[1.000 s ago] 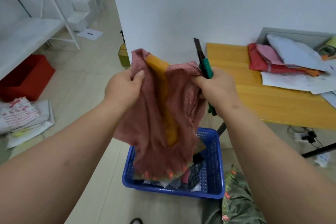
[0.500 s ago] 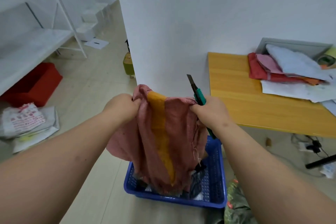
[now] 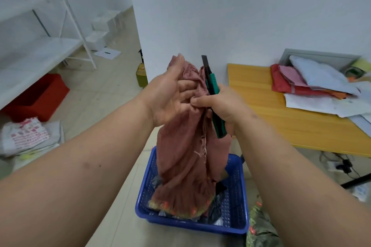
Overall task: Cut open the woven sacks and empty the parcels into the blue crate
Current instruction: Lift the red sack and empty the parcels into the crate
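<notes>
At 6 o'clock the blue crate (image 3: 234, 226) already holds parcels (image 3: 217, 212); the limp red sack (image 3: 184, 158) hangs into it, seemingly emptied. Your left hand (image 3: 170, 96) bunches its top, your right hand (image 3: 222, 106) pinches it while clutching the knife (image 3: 213, 94). At 5 o'clock another sack (image 3: 261, 226) remains

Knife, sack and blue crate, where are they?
knife (image 3: 214, 94), head view, on its green handle.
sack (image 3: 180, 158), head view, on its hanging pink middle.
blue crate (image 3: 234, 192), head view, on its right wall.
</notes>
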`<state>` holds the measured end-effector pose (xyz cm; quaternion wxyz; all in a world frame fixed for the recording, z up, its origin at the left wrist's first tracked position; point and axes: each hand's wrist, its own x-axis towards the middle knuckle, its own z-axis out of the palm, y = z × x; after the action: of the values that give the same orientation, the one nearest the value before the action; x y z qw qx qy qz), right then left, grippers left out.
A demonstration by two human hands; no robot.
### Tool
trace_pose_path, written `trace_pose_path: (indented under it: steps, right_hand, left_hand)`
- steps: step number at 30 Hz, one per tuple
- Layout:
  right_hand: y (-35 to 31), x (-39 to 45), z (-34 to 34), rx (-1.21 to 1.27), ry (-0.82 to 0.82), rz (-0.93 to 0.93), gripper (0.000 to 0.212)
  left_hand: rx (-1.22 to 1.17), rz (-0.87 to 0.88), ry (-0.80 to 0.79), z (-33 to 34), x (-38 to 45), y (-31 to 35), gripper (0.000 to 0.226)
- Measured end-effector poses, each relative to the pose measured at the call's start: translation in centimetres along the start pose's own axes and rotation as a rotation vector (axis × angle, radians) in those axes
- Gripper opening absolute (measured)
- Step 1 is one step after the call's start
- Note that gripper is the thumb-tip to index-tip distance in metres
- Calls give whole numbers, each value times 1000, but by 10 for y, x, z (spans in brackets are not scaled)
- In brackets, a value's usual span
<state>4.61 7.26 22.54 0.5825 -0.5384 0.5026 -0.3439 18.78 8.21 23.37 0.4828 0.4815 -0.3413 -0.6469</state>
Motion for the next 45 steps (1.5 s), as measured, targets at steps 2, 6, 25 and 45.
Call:
trace_pose_path:
  steps: [2,6,25,45]
  right_hand:
    - [-4,4,-4,-99,130,-30,21]
    - [-7,13,-13,-195,186,-113,17]
    - [24,9,-15,-614,-105,-112,55]
    - [23,10,-26,-522,-163,-31,53]
  left_hand:
    - [4,106,91,-1,2,-5,38]
    - [566,328,509,-33,11,-25,75]
    - [349,-394,149,-39,3,-32,38]
    - [603,-359,71,-46,-13,-51,16]
